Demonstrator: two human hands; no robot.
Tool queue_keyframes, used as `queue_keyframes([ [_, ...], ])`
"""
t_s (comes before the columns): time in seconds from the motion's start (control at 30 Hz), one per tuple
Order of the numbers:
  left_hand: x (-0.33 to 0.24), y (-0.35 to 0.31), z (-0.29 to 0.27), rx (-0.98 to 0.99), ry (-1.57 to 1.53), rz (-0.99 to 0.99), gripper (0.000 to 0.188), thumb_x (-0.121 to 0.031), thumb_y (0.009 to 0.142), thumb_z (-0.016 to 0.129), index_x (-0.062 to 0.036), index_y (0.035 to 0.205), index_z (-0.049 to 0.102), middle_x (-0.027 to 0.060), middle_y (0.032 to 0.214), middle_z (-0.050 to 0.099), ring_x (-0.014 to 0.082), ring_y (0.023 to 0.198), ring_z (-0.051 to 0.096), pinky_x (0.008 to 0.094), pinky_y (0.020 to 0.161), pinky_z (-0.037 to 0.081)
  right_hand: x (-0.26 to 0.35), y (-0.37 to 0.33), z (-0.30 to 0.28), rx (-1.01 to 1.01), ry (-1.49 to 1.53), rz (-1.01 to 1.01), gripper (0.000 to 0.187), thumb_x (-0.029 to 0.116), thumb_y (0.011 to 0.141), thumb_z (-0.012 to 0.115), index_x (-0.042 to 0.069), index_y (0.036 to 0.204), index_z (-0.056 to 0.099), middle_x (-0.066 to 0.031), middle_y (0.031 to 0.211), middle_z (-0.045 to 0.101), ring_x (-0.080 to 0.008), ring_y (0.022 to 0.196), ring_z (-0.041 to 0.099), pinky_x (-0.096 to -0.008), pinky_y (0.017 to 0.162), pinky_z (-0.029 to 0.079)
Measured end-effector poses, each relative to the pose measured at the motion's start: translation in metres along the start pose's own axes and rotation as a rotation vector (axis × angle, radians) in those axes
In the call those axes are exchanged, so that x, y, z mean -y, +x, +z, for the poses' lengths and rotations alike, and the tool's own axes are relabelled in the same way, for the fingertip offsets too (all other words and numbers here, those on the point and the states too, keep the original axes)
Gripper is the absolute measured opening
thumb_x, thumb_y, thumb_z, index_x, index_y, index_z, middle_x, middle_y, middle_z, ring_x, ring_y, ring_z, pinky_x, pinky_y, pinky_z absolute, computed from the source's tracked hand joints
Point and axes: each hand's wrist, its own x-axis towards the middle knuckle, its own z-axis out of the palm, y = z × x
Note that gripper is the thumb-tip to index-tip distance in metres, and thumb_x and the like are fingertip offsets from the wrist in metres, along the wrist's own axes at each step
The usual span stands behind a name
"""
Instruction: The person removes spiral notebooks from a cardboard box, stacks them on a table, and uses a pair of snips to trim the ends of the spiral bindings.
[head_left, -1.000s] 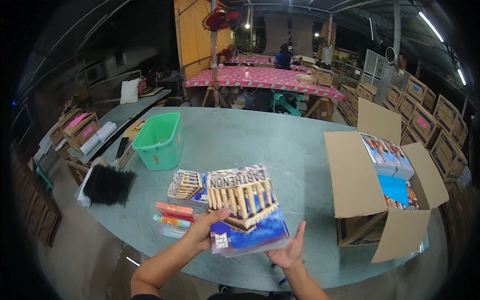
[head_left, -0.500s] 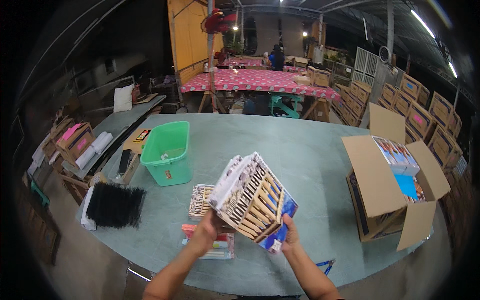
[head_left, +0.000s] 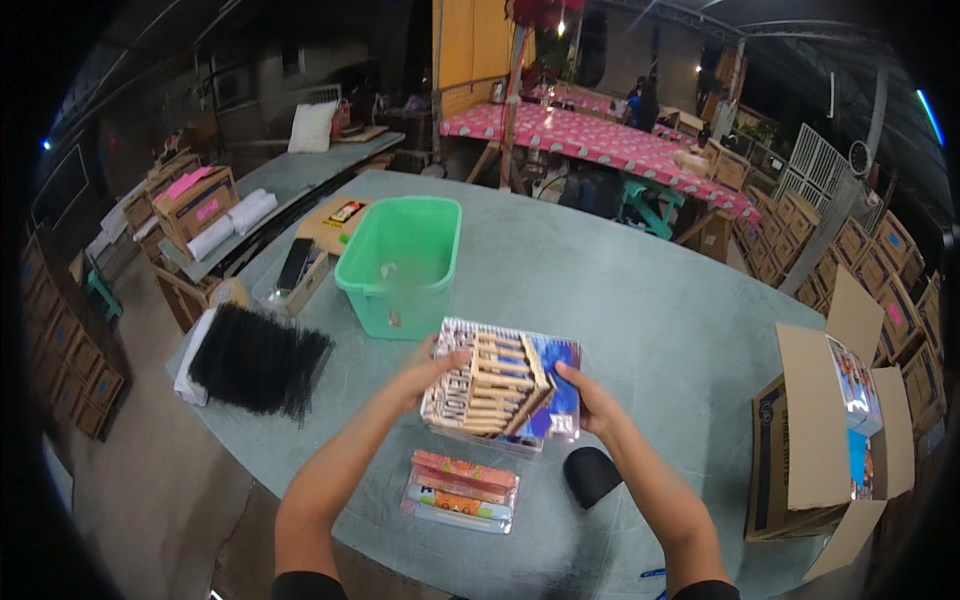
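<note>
A stack of spiral notebooks [head_left: 505, 385] with a columned temple on the cover is between my hands, lying nearly flat at the middle of the table's near half. My left hand [head_left: 422, 378] grips its left side, with fingers over the cover. My right hand [head_left: 588, 400] clasps the right edge, its thumb on top. Whether the stack rests on the table or on other notebooks beneath is hidden. Nearer to me lies a clear packet [head_left: 462, 492] with pink and blue-orange cases. A black rounded object [head_left: 590, 475] sits below my right hand.
A green plastic bin [head_left: 400, 265] stands beyond my left hand. Left of it are a pile of black bristly strands [head_left: 258, 360] and a tray with a dark phone-like slab [head_left: 295, 265]. At the right, an open carton [head_left: 815, 430] holds more notebooks. A blue tool [head_left: 652, 573] lies at the near edge.
The notebook stack has gone from tilted to nearly flat, its cover turned. My view has swung left, and the black rounded object now shows. The small stack seen beside it is no longer visible.
</note>
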Motion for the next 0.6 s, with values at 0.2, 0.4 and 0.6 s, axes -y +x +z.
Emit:
queue_keyframes([
  [0.2,-0.013,0.028,-0.036,-0.005,0.113,-0.018,0.066,-0.022,0.074,0.076,0.0038,0.124,0.042,0.0156,0.106,0.060,0.0190,0.091,0.062,0.0317,0.074,0.054,-0.008,0.029,0.018,0.008,-0.092,0.031,0.054,0.044,0.083,0.062,0.003,0.117,0.052,-0.0104,0.107,0.063,-0.0190,0.094,0.062,-0.0360,0.084,0.051],
  [0.4,0.035,0.030,-0.036,-0.047,0.360,-0.002,0.064,-0.043,0.083,0.062,0.0044,0.123,0.046,0.0179,0.111,0.059,0.0249,0.102,0.059,0.0361,0.085,0.047,-0.022,0.024,-0.005,-0.139,-0.554,0.101,0.080,0.072,0.081,0.034,-0.001,0.100,0.061,-0.0140,0.091,0.066,-0.0243,0.077,0.066,-0.0364,0.064,0.055],
  [0.6,0.056,0.036,-0.055,-0.252,0.923,0.264,0.068,-0.050,0.083,0.056,0.0031,0.124,0.047,0.0282,0.121,0.049,0.0382,0.115,0.046,0.0432,0.097,0.036,0.007,0.007,-0.018,-0.258,-1.414,0.200,0.097,0.081,0.076,0.017,-0.003,0.070,0.064,-0.0175,0.061,0.062,-0.0268,0.058,0.065,-0.0378,0.061,0.054],
])
